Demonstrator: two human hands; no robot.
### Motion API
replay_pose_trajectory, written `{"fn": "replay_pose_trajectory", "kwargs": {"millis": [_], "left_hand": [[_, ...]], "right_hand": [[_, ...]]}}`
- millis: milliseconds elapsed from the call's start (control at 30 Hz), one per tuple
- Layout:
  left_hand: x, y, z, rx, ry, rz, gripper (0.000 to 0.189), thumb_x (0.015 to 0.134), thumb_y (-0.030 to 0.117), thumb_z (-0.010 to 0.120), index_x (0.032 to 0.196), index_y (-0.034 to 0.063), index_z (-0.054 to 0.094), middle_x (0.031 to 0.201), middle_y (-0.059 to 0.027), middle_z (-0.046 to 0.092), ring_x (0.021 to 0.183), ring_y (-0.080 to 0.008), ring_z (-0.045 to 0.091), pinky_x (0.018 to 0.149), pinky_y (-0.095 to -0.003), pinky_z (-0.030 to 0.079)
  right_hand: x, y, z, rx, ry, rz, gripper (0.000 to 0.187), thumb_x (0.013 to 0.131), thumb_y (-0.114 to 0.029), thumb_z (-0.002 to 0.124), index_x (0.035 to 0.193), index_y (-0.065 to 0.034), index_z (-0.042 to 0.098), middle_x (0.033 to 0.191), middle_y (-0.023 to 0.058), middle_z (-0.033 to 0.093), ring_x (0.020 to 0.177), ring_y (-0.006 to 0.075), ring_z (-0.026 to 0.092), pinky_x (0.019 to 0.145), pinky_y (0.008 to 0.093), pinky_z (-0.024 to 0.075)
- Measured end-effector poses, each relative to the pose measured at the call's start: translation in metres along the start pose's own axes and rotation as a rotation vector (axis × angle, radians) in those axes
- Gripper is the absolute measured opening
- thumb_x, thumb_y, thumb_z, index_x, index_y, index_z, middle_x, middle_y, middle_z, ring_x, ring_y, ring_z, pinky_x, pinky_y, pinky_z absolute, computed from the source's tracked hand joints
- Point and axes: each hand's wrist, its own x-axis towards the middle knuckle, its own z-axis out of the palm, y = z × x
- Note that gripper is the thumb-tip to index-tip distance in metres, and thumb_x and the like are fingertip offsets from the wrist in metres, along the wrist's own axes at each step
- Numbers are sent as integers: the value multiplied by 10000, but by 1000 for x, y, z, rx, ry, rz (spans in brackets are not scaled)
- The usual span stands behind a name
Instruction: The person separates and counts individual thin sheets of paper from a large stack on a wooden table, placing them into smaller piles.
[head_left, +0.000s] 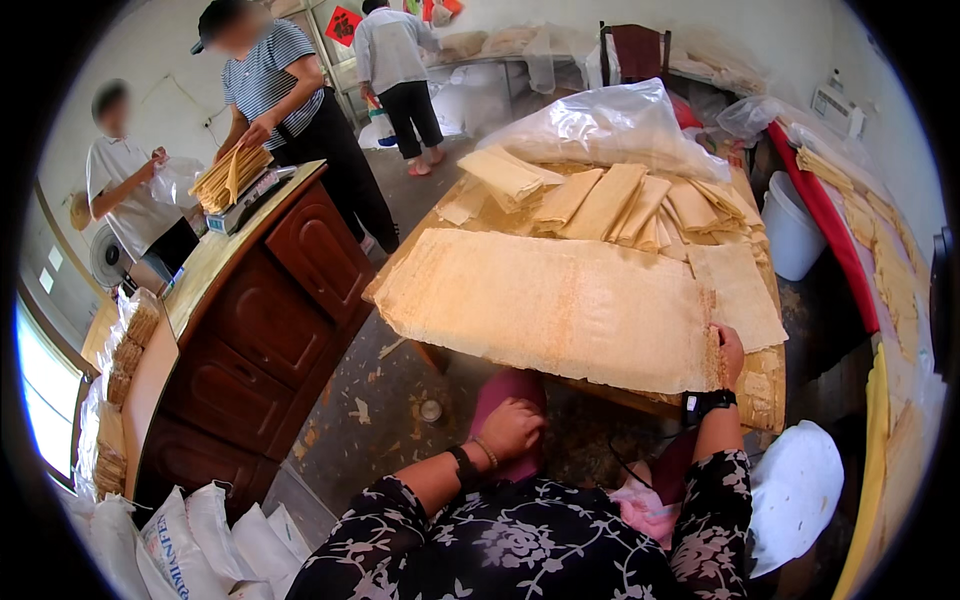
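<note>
A long, thin tan sheet, perhaps dried dough or bean curd (540, 307), lies spread across the near part of a wooden table (772, 375). At the sheet's right end is my right hand (729, 352), its fingers at the edge; whether they pinch it is hard to tell. My left hand (512, 429) rests on my knee below the table's front edge, fingers curled with nothing visible in them. Behind the sheet lie several folded tan sheets (607, 199), and a flat smaller one (739, 292) lies to the right, partly under the long sheet.
A large clear plastic bag (600, 124) lies at the table's back. On the left, a person in a striped shirt (274, 67) handles stacked sheets (229, 180) on a scale atop a wooden cabinet (255, 315). Two other people stand farther off. White sacks (202, 532) sit lower left.
</note>
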Motion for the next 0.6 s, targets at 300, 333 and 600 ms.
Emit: {"fn": "replay_pose_trajectory", "kwargs": {"millis": [300, 333, 600], "left_hand": [[-2, 0, -2, -5, -6, 0, 153, 773, 171, 650, 919, 125, 662, 992, -59, 665, 1017, -235, 594, 892, -393, 433], [-1, 0, -1, -4, -5, 1, 153, 773, 171, 650, 919, 125, 662, 992, -59, 665, 1017, -235, 594, 892, -393, 433], [-2, -2, -2, 5, -23, 0, 174, 775, 174, 649, 941, 127, 670, 1006, -57, 666, 1029, -236, 588, 896, -393, 430]], "right_hand": [[1, 0, 0, -28, -40, 58, 278, 826, -147, 700, 1087, -51, 695, 1017, 113, 681, 946, 256, 647, 838, 313, 494], [1, 2, 0, -25, -36, 46, 275, 830, -154, 698, 1085, -51, 696, 1016, 114, 682, 949, 257, 647, 839, 314, 494], [0, -5, 1, -38, -36, 71, 273, 832, -163, 697, 1081, -50, 695, 1013, 114, 680, 952, 254, 646, 840, 312, 493]]}}
